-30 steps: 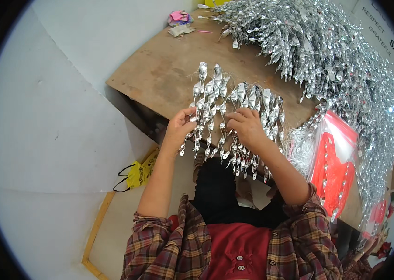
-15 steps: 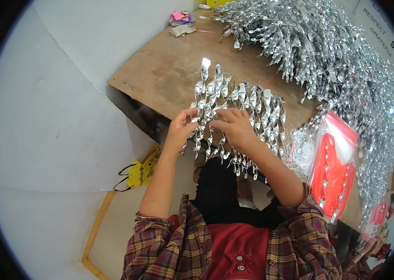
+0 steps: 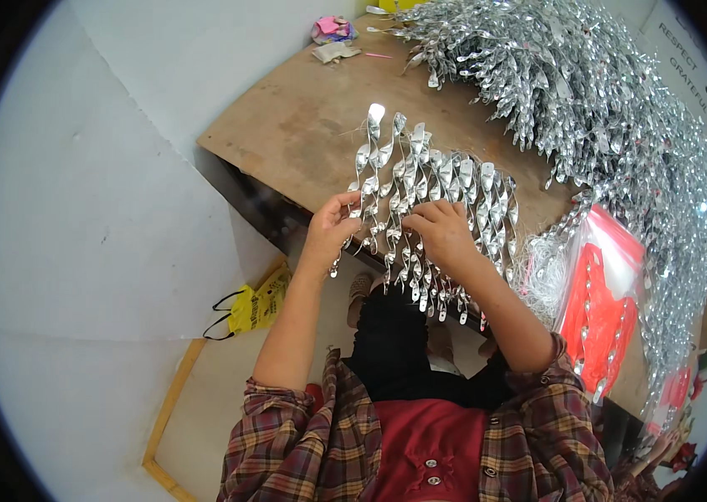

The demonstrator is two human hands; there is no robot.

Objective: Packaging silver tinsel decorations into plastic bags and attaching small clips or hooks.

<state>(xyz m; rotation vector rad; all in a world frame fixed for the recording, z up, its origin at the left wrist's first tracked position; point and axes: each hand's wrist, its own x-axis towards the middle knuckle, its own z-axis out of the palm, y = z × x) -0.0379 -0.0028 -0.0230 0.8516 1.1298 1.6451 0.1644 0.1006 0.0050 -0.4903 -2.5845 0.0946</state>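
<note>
A row of silver twisted spiral strips [image 3: 465, 180] lies on the near edge of the brown table, their lower ends hanging over it. At the row's left end my left hand [image 3: 333, 226] is closed, thumb and fingers pinching a silver spiral strip [image 3: 362, 159]. My right hand [image 3: 444, 234] rests over the middle of the row, its fingers bent and thumb close to them around a spiral strip there. Its fingertips are partly hidden among the strips. A gap now separates the leftmost strips from those under my right hand.
A large heap of silver spiral strips [image 3: 554, 92] covers the table's [image 3: 286, 125] far and right side. Near the right edge lie a clear bag with red backing [image 3: 596, 309] and tangled white thread [image 3: 542, 268]. A pink bundle [image 3: 334, 30] sits far left; a yellow bag [image 3: 251, 311] is below.
My right hand has moved to the right, carrying some strips away from the left ones and widening the gap. My left hand has stayed nearly in place.
</note>
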